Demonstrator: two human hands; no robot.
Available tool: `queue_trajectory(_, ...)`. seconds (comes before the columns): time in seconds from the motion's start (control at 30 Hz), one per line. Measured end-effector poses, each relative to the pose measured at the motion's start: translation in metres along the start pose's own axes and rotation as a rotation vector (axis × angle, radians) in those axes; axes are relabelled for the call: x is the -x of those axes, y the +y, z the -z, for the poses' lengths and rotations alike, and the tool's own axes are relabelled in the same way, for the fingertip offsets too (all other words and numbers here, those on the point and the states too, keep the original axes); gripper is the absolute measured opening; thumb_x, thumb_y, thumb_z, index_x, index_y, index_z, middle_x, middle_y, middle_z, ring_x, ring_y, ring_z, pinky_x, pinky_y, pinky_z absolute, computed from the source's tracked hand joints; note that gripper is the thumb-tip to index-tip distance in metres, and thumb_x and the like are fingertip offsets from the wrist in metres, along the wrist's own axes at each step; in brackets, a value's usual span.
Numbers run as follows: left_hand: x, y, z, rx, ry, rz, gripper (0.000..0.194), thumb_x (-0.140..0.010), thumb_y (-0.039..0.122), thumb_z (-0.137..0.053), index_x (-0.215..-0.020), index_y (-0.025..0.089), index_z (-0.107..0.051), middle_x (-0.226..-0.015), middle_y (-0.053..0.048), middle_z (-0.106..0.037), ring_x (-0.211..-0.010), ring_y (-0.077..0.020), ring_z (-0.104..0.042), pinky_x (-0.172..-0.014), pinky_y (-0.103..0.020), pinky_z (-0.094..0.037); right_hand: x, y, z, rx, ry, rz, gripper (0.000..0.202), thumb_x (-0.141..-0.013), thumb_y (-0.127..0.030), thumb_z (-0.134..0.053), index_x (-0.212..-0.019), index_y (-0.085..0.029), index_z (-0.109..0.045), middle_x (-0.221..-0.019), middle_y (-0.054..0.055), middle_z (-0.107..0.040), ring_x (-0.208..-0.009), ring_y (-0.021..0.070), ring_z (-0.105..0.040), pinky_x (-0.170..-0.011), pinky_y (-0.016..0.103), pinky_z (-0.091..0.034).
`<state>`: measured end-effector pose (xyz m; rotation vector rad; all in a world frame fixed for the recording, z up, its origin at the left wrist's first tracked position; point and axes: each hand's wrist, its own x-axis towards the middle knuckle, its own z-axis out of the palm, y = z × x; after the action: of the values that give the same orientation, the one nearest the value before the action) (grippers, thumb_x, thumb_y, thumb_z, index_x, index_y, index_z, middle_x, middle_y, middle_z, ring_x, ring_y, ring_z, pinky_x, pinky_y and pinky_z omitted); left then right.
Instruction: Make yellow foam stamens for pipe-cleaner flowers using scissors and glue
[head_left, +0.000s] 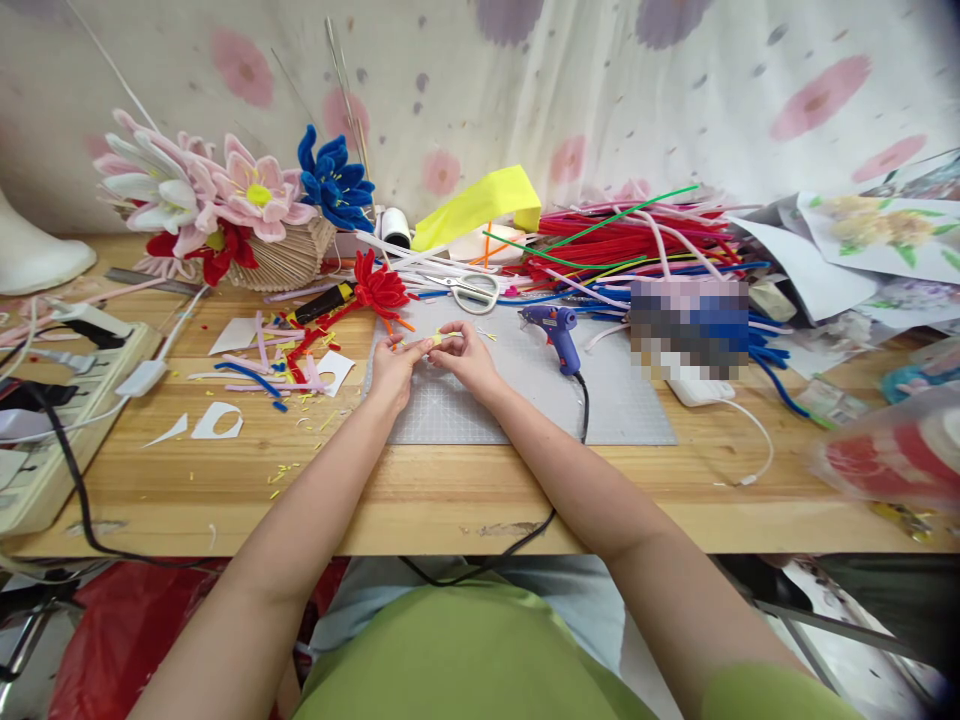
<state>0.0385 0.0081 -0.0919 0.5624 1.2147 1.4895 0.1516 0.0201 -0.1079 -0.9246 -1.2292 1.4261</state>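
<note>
My left hand (394,368) and my right hand (466,355) meet over the grey cutting mat (465,425). Between their fingertips is a small yellow piece (436,340), pinched from both sides; its exact shape is too small to make out. Orange pipe cleaner ends (406,324) show just behind my left hand, and I cannot tell whether it touches them. A red pipe cleaner flower (379,286) lies beyond that hand. White-handled scissors (476,292) rest behind my right hand. To its right, a blue glue gun (556,335) lies on the mat.
Pipe cleaner flowers (259,190) stand at the back left, near a yellow-black cutter (324,302). Scraps and paper cut-outs (217,421) litter the left side. Yellow sheet (480,205) and red pipe cleaners (600,240) lie behind. A power strip (97,400) sits left; the glue gun's cord (584,405) crosses the front edge.
</note>
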Motion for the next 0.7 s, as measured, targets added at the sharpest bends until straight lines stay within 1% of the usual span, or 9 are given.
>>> queue_trajectory(0.07, 0.0002, -0.0004, 0.0, 0.0, -0.008, -0.002, 0.066, -0.043, 0.014, -0.084, -0.091, 0.02, -0.039, -0.066, 0.003, -0.065, -0.066, -0.0123, -0.063, -0.074, -0.027, -0.042, 0.0002, 0.0002, -0.0005, 0.004, 0.017, 0.004, 0.041, -0.059, -0.022, -0.07, -0.089, -0.023, -0.042, -0.063, -0.01, -0.062, -0.059, 0.0088, -0.061, -0.064, 0.026, -0.048)
queue_trajectory(0.17, 0.0008, 0.0002, -0.0003, 0.002, -0.013, 0.0, 0.063, -0.045, 0.012, -0.083, -0.091, 0.019, -0.04, -0.067, 0.004, -0.064, -0.063, -0.0112, -0.062, -0.074, -0.027, -0.042, -0.0003, 0.001, -0.0006, 0.008, 0.031, 0.001, 0.04, -0.06, -0.023, -0.068, -0.088, -0.023, -0.041, -0.061, -0.01, -0.061, -0.057, 0.0089, -0.06, -0.063, 0.026, -0.048)
queue_trajectory(0.23, 0.0015, 0.0018, -0.0006, 0.0, -0.019, 0.012, 0.058, -0.05, 0.011, -0.081, -0.092, 0.018, -0.042, -0.067, 0.004, -0.063, -0.06, -0.0096, -0.061, -0.071, -0.025, -0.043, -0.0012, 0.0018, 0.0003, 0.008, 0.034, 0.001, 0.039, -0.061, -0.025, -0.069, -0.088, -0.023, -0.041, -0.06, -0.01, -0.06, -0.056, 0.0089, -0.059, -0.062, 0.025, -0.047)
queue_trajectory(0.33, 0.0025, 0.0052, -0.0003, 0.008, -0.048, 0.038, 0.05, -0.058, 0.017, -0.078, -0.095, 0.017, -0.045, -0.069, 0.002, -0.063, -0.062, -0.0097, -0.061, -0.064, -0.023, -0.042, -0.0024, 0.0028, 0.0024, 0.0, 0.032, 0.003, 0.043, -0.06, -0.03, -0.072, -0.087, -0.023, -0.039, -0.061, -0.009, -0.06, -0.055, 0.0092, -0.059, -0.06, 0.025, -0.047)
queue_trajectory(0.4, 0.0025, 0.0065, 0.0008, -0.001, -0.082, 0.031, 0.052, -0.057, 0.019, -0.078, -0.098, 0.016, -0.046, -0.069, 0.002, -0.062, -0.062, -0.0098, -0.061, -0.062, -0.022, -0.04, -0.0026, 0.0028, 0.0033, -0.006, 0.024, -0.001, 0.045, -0.06, -0.031, -0.073, -0.088, -0.023, -0.039, -0.06, -0.009, -0.06, -0.055, 0.0096, -0.059, -0.06, 0.026, -0.048)
queue_trajectory(0.5, 0.0011, 0.0058, 0.0029, -0.067, -0.11, -0.029, 0.06, -0.05, 0.017, -0.08, -0.101, 0.017, -0.048, -0.066, 0.004, -0.061, -0.058, -0.0083, -0.057, -0.062, -0.022, -0.04, -0.0016, 0.0017, 0.003, -0.01, 0.012, -0.013, 0.044, -0.059, -0.029, -0.072, -0.088, -0.022, -0.039, -0.058, -0.01, -0.06, -0.053, 0.0097, -0.058, -0.06, 0.026, -0.047)
queue_trajectory(0.6, -0.0012, 0.0031, 0.0048, -0.123, -0.069, -0.067, 0.062, -0.049, 0.019, -0.08, -0.102, 0.018, -0.048, -0.063, 0.006, -0.059, -0.054, -0.0076, -0.053, -0.062, -0.022, -0.04, -0.0004, 0.0004, 0.0024, -0.004, 0.01, -0.015, 0.044, -0.059, -0.028, -0.072, -0.089, -0.022, -0.04, -0.06, -0.01, -0.06, -0.055, 0.0096, -0.058, -0.06, 0.025, -0.047)
queue_trajectory(0.7, -0.0023, 0.0013, 0.0061, -0.173, -0.041, -0.088, 0.062, -0.049, 0.022, -0.08, -0.103, 0.018, -0.049, -0.062, 0.006, -0.059, -0.052, -0.0079, -0.052, -0.06, -0.022, -0.04, -0.0001, -0.0004, 0.003, 0.042, 0.066, 0.003, 0.041, -0.061, -0.03, -0.071, -0.09, -0.022, -0.042, -0.064, -0.009, -0.059, -0.058, 0.0091, -0.058, -0.061, 0.025, -0.047)
